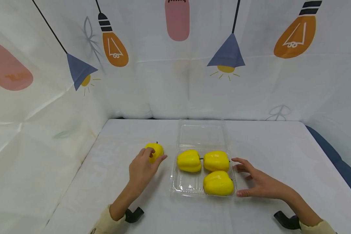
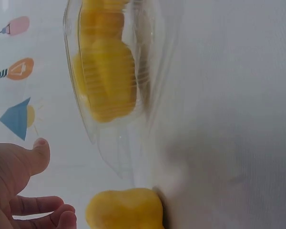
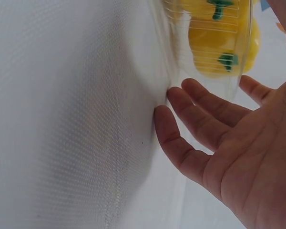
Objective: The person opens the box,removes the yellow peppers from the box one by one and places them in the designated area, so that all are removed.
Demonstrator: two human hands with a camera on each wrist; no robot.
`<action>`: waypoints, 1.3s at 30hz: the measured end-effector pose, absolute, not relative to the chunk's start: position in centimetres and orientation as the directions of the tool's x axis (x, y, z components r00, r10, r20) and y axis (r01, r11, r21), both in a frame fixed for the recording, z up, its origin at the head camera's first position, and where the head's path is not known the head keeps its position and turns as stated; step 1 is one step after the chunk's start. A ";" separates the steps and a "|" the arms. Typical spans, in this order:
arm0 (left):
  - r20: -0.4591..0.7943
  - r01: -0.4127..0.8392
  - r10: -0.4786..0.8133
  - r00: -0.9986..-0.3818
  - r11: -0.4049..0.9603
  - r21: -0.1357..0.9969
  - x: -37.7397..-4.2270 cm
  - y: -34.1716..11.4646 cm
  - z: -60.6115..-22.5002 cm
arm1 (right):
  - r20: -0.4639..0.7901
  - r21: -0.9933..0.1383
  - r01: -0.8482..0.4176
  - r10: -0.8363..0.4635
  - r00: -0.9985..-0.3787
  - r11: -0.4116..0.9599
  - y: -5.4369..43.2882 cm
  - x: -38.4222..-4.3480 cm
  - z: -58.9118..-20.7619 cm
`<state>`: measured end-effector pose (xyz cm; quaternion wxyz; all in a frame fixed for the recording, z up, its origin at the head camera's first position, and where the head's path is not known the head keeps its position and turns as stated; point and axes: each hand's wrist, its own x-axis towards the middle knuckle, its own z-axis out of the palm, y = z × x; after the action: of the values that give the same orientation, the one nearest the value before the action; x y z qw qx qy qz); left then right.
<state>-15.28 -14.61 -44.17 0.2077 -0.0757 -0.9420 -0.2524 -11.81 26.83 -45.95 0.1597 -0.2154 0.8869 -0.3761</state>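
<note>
Loose yellow pepper sits on white table, just under/beyond L hand; L thumb & fingers spread, small gap to pepper in L wrist view. To R of L hand, a bit apart: clear tray w/ 3 yellow peppers, 1 on L-hand side, 2 on R-hand side; lid open on far side. R hand just beside tray, fingers apart, slightly bent; can't tell if touching. Beyond both: printed backdrop.
</note>
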 end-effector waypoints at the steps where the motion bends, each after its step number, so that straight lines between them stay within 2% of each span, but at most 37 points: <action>1: 0.427 0.250 0.043 -0.903 0.862 0.441 -15.2 -14.5 -44.2 | -0.120 -0.736 -0.262 -0.502 -0.856 0.624 26.8 -11.8 -46.0; 21: 0.379 0.332 0.162 -0.911 0.833 0.443 -13.6 -11.7 -43.5 | -0.124 -0.729 -0.261 -0.497 -0.859 0.632 26.7 -11.8 -46.0; 39: 0.431 0.426 0.247 -0.868 0.816 0.391 -12.8 -9.5 -43.5 | -0.118 -0.724 -0.264 -0.492 -0.863 0.637 26.8 -11.8 -46.2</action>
<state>-12.77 -9.49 -43.53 0.1833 -0.1800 -0.9351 -0.2443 -11.76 26.79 -46.15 0.1538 -0.2120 0.8916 -0.3694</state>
